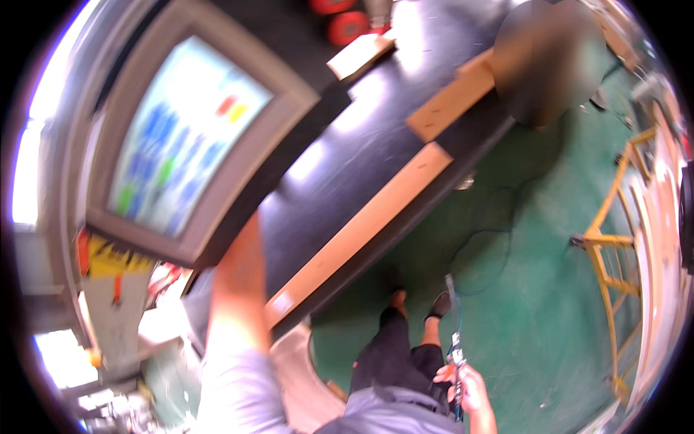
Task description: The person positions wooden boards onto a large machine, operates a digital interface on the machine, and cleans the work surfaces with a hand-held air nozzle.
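My left forearm (238, 296) reaches up behind a tilted control screen (188, 137) in a brown-grey frame; the panel hides my left hand. Low in the view, my right hand (466, 387) is closed around a thin dark rod-like tool (456, 346) with white patches, held upright beside my legs. What kind of tool it is I cannot make out. A long wood-coloured strip (361, 235) lies along the edge of a black machine bed (340, 173), to the right of my left forearm. Farther along the same edge lies another wooden board (452, 101).
A short pale board (361, 56) sits farther back on the bed, near red round parts (347, 27). A dark cable (481, 231) curls over the green floor (535, 304). On the right stands a yellow metal frame (603, 239) beside stacked long boards (661, 239). A blurred patch covers the upper right.
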`<action>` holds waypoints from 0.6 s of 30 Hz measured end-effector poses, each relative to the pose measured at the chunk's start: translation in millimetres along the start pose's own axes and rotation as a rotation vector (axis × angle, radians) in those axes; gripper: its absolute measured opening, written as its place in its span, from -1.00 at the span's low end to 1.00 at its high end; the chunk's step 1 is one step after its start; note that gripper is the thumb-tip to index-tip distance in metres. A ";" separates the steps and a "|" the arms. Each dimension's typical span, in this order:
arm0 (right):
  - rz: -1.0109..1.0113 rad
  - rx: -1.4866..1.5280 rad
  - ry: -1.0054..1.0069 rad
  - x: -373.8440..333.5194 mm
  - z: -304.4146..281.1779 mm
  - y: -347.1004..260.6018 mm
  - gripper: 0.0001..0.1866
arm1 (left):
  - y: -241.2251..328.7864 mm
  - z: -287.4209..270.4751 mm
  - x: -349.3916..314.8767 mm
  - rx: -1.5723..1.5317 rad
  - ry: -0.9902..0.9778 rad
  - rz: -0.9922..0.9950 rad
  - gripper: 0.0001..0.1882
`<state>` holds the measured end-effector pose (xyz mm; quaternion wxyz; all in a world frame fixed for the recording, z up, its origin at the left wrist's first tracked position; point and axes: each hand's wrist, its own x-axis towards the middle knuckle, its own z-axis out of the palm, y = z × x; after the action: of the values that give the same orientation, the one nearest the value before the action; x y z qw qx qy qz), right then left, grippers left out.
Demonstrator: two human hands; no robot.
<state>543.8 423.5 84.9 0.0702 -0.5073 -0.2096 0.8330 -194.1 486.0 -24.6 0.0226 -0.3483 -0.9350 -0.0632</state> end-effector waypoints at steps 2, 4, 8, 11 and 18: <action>-0.067 -0.072 0.039 -7.4 -0.8 0.3 -0.51 | 40.1 -11.4 -26.6 -0.038 -0.041 -0.033 -0.13; -0.030 -0.089 0.078 -18.3 -11.5 3.1 -0.49 | 65.7 -33.4 -78.4 -0.133 -0.064 -0.078 -0.12; -0.096 -0.072 0.100 -34.1 -18.9 -16.1 -0.51 | 59.9 -102.5 -199.2 -0.406 0.124 -0.077 -0.06; -0.152 -0.107 0.064 -37.5 -24.8 -21.5 -0.51 | 17.6 -176.1 -261.2 -0.395 0.418 -0.128 -0.02; -0.209 0.006 -0.063 -21.2 -3.9 -8.4 -0.55 | -15.6 -315.0 -238.4 -0.168 0.813 -0.176 0.11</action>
<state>556.5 425.1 104.2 0.1518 -0.4558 -0.2609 0.8373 -24.5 277.5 265.3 0.3557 -0.2145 -0.8676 -0.2732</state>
